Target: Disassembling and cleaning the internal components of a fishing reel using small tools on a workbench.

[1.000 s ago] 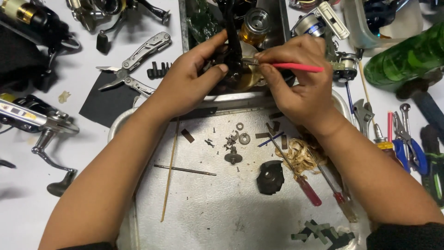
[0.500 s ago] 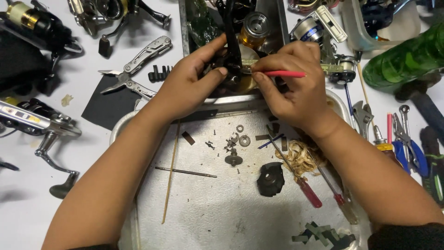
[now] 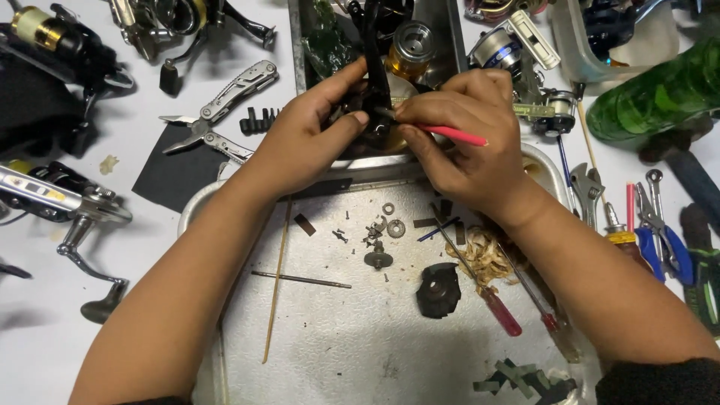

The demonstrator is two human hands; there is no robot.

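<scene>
My left hand (image 3: 307, 131) grips a black fishing reel body (image 3: 373, 112) above the far rim of a metal tray (image 3: 352, 352). My right hand (image 3: 469, 142) holds a thin red-handled tool (image 3: 454, 135), its tip against the reel beside my left thumb. The reel's black arm sticks up between both hands. Most of the reel is hidden by my fingers. Below the hands, on the tray, lie small washers and screws (image 3: 382, 225) and a black gear-like part (image 3: 439, 289).
Two red-handled screwdrivers (image 3: 499, 311), a thin metal rod (image 3: 300, 280) and a wooden stick (image 3: 276, 277) lie in the tray. A folding multi-tool (image 3: 225, 109) and other reels (image 3: 52, 195) sit left. A green bottle (image 3: 656, 94), pliers (image 3: 664, 240) and wrenches lie right.
Both hands stay on the reel. My right hand has shifted slightly left and the red tool has tilted, its tip working at the reel.
</scene>
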